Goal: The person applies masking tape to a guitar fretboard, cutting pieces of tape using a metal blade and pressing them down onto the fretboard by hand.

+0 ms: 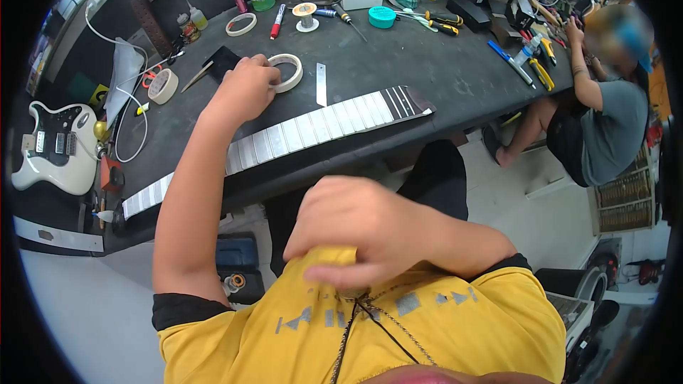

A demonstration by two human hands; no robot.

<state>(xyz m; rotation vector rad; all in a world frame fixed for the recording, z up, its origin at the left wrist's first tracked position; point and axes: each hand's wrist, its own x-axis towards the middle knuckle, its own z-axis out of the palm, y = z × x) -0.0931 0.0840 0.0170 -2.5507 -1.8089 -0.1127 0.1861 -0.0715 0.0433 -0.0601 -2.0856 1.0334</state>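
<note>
My left hand (247,89) reaches over the dark workbench (398,60), its fingers curled at the left rim of a roll of masking tape (290,75). Beside those fingers lies a black flat object (223,62), partly hidden. My right hand (356,220), blurred by motion, is at my chest with the yellow shirt (331,256) between fingers and thumb. A long guitar neck (313,128) lies along the bench's front edge, its fretboard mostly covered in pale strips between the frets. My left forearm crosses above it. A small metal ruler (321,85) rests just behind the neck.
A white guitar body (57,146) stands at left. Another tape roll (163,86), a solder spool (306,18), a screwdriver (352,25) and a teal tin (382,17) sit farther back. Pliers (542,75) lie at right, near a seated person (615,114).
</note>
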